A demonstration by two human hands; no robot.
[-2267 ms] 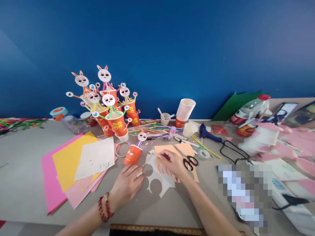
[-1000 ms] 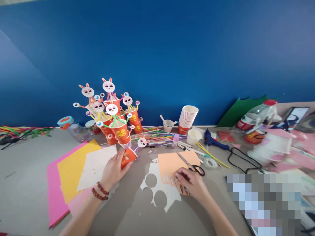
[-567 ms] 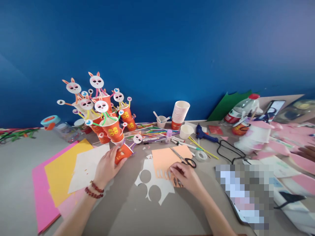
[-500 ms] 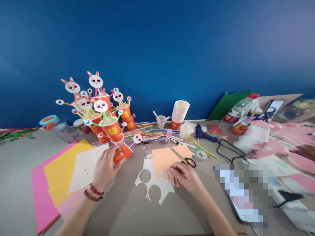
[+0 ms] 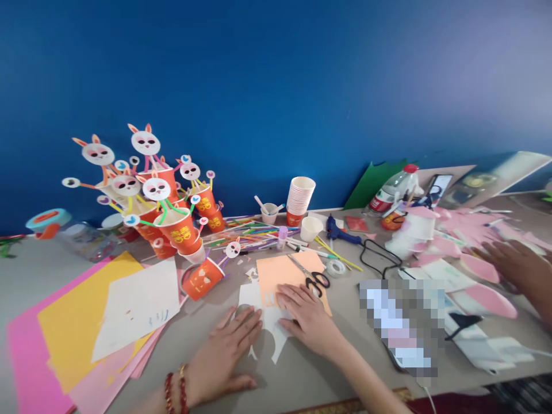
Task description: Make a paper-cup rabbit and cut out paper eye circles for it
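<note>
My left hand (image 5: 224,353) lies flat on the grey table, fingers spread, its tips on the white sheet with round cut-outs (image 5: 276,339). My right hand (image 5: 304,316) rests palm down on that white sheet and the lower edge of the peach paper (image 5: 280,270). Neither hand holds anything. The orange cup rabbit (image 5: 202,278) lies tilted just beyond my left hand, next to the cluster of finished cup rabbits (image 5: 159,195). Black-handled scissors (image 5: 313,278) lie on the peach paper beside my right hand.
Pink, yellow and white sheets (image 5: 86,322) lie at the left. Stacked paper cups (image 5: 298,200), markers, a glue gun (image 5: 338,230) with its cord, tape (image 5: 335,267) and a bottle (image 5: 394,192) stand at the back. Another person's hand (image 5: 515,264) rests among pink cut-outs at the right.
My left hand let go of the orange cup rabbit and came back down flat beside the white sheet. My right hand stayed on the papers. The view swung right, revealing another person's hand.
</note>
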